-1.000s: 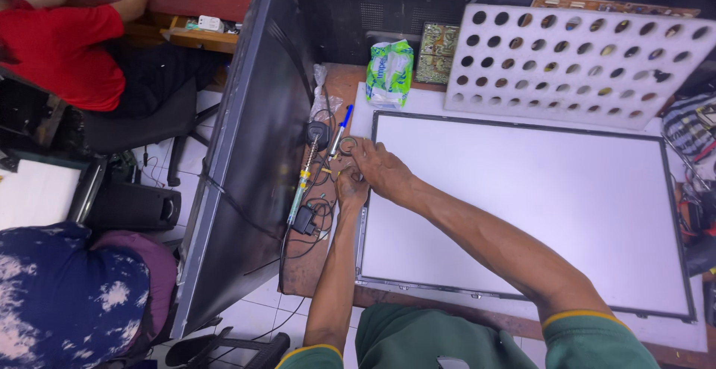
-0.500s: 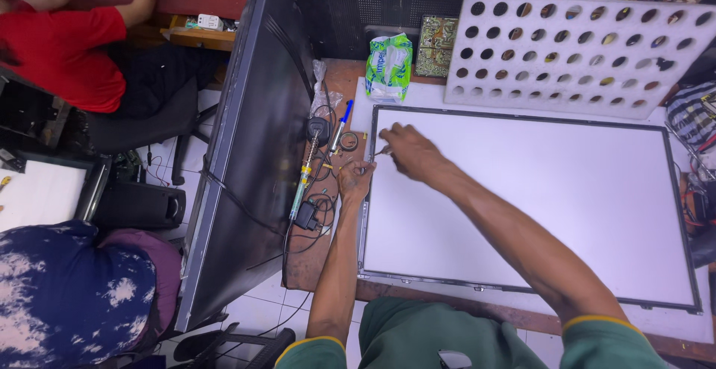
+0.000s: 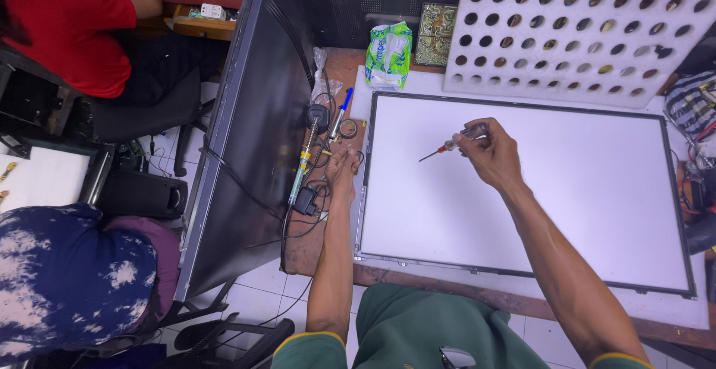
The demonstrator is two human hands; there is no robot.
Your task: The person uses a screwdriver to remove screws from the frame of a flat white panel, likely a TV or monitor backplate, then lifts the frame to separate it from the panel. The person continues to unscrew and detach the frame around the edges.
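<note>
Far left, at 9 o'clock, two other people sit apart from the work: one in a red shirt (image 3: 71, 30) at upper left, one in a blue patterned top (image 3: 71, 279) at lower left. A dark panel (image 3: 253, 138) stands tilted on edge just left of the bench (image 3: 313, 250).

At the bench's left strip lie a soldering iron (image 3: 306, 162), a blue pen (image 3: 341, 109), a small round tin (image 3: 347, 128) and tangled leads with a black adapter (image 3: 304, 200).

The left hand (image 3: 343, 169) rests on this strip, touching the left edge of the white screen panel (image 3: 567, 190). Its fingers are curled; whether the grip encloses a small part cannot be told.

A green-and-white packet (image 3: 388, 54) and a circuit board (image 3: 437, 35) lie at 12 o'clock from the left hand.

The right hand (image 3: 488, 153) hovers over the upper left area of the screen panel, grip closed on a screwdriver (image 3: 451, 144). The handle is pinched in the fingers; the tip points toward 8 o'clock, just above or on the white sheet; contact cannot be confirmed.

A white perforated sheet (image 3: 578, 37) lies at 12 o'clock, beyond the screen panel's top edge.

Step in hand, by judgement: carrying the screwdriver across the screen panel. The next move calls for steadying the frame with the left hand and keeping the tip off the white sheet.
</note>
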